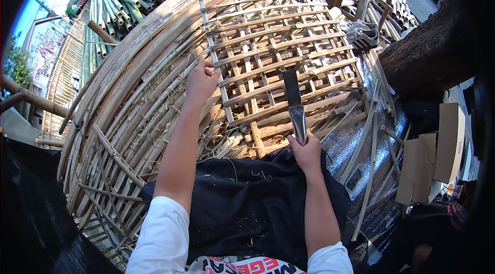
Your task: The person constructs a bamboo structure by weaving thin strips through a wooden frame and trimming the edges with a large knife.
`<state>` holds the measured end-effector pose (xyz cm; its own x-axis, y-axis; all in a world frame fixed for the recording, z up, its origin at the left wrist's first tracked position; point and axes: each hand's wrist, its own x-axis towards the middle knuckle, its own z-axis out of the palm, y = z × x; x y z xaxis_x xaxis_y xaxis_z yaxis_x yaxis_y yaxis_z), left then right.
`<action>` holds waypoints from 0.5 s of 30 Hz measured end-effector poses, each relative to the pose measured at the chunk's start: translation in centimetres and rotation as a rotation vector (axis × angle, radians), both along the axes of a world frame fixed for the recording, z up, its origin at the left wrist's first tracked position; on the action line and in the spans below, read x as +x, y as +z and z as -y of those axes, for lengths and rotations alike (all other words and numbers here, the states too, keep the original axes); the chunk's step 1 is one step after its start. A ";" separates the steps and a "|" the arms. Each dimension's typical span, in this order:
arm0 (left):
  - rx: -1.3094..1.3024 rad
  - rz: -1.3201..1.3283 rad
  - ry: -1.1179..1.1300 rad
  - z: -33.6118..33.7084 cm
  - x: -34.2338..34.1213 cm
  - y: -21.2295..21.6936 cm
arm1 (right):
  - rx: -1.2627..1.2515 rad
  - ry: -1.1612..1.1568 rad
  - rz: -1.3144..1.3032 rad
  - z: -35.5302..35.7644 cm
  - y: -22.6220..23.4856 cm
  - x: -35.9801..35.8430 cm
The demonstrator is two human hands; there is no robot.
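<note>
A bamboo lattice (281, 61) of crossed split strips lies tilted in front of me, its near edge close to my lap. My left hand (201, 82) is at the lattice's left edge, fingers curled in against the side strip. Whatever those fingers may pinch is too small to make out. With my right hand (308, 154) I grip a large knife (298, 123) by its shiny grey handle. Its broad dark blade points away from me, over the lower middle of the lattice.
Long split bamboo strips (139, 104) curve along the left. Green bamboo poles (116, 3) are stacked at the far left. A dark cloth (247, 191) covers my lap. To the right are a thick trunk (428, 52), a cardboard box (447, 142) and loose strips on silvery sheeting (343, 155).
</note>
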<state>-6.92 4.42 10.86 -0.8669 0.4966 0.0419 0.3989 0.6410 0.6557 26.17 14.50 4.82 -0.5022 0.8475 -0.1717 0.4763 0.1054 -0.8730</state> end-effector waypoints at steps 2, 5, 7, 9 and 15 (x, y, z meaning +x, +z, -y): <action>-0.035 -0.109 0.108 -2.3 -3.0 -2.0 | 0.017 0.059 -0.025 -1.5 -0.3 -2.4; -0.001 -0.205 0.194 -3.5 -10.3 -6.7 | 0.009 0.121 -0.134 -3.9 -0.8 -7.8; -0.001 -0.015 0.182 -5.0 -12.2 -7.1 | 0.083 0.143 -0.190 -5.7 -0.8 -10.8; 0.033 0.250 0.127 -6.3 -12.4 -6.0 | 0.134 0.126 -0.128 -7.1 -1.1 -13.0; 0.136 0.376 0.051 -6.1 -12.8 -4.1 | 0.195 0.110 -0.067 -7.4 -0.7 -16.5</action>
<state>-19.76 10.52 6.77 -0.8579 0.4641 -0.2204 0.0850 0.5512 0.8300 9.71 21.93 4.07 -0.5982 0.8009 0.0267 0.3946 0.3234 -0.8601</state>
